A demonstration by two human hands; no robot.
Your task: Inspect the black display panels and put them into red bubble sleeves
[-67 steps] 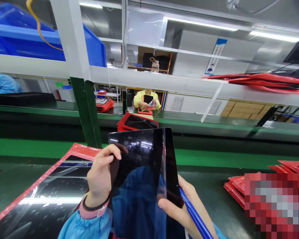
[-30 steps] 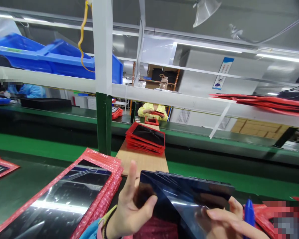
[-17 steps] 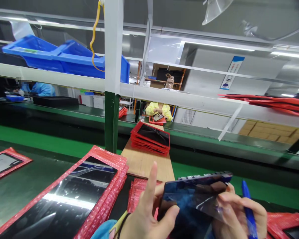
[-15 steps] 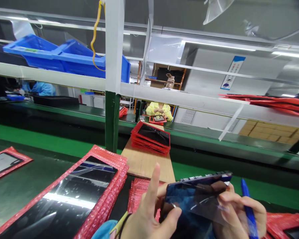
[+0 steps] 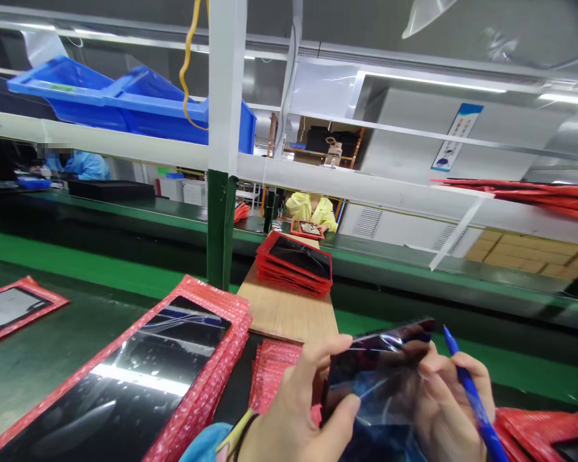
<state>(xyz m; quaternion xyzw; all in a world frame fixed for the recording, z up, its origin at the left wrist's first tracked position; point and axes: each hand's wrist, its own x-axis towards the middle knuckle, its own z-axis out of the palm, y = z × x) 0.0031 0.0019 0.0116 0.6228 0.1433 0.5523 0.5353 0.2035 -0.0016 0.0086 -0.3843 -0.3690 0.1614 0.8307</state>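
Note:
A dark glossy screen panel is held tilted between my two hands at the lower right. My left hand grips its left side, thumb on the glossy face and index finger at the top edge. On the right side, my right hand pinches the panel's edge, and a blue pen is tucked between its fingers. Clear film seems to lie over the glossy face. Left of my hands, a large black screen panel lies on a stack of red bubble-wrap sleeves.
Ahead, a stack of red-sleeved panels sits on a wooden board. More red sleeves lie at right, another sleeved panel at far left. A white-green post rises ahead. Blue bins stand overhead; a co-worker in yellow sits beyond.
My left index finger has come down from pointing up onto the panel's top edge. My right hand and the pen have shifted slightly left, and the panel has turned a little.

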